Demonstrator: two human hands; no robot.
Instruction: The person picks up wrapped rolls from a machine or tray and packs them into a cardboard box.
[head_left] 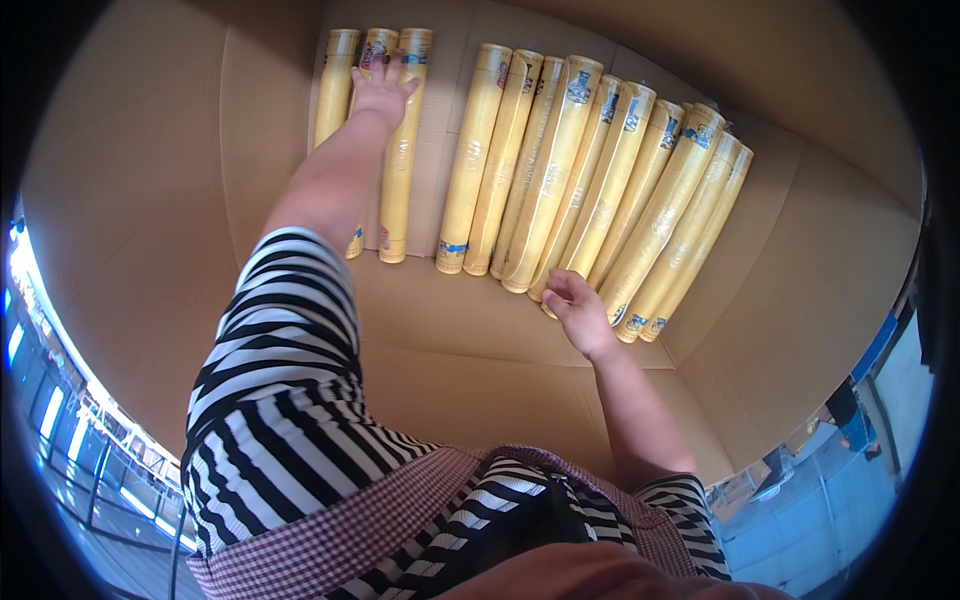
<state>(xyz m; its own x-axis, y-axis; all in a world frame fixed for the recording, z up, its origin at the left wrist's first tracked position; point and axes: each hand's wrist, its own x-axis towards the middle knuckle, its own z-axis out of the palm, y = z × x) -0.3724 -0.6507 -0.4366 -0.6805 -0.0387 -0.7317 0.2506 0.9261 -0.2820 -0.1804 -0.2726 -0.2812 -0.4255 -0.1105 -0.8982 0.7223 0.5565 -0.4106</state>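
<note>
Around me opens a big brown cardboard box [470, 395], its plain walls bending up on both sides. Along its far side, to the right, runs a row of long, slim tubes [551, 175] — about ten, pale yellow, straight and round-ended, packed side by side and overlapping in places. They slant, upper ends leaning to the right, and white glints streak their sides as if off a glossy film. To the left, past a gap of bare cardboard, is a smaller group of three tubes [398, 170] of the same yellow, more nearly upright in my view.

My left hand [382, 98] is over the upper part of these three, fingers spread wide and clenched on nothing. My right hand [578, 312] is at the lower ends of the row, fingers loosely bent — whether it grips a tube there, I cannot tell.

Smallest are the printed patches near the tube ends: blue pictures [579, 87] on many, reddish marks [386, 238] on a few.
</note>
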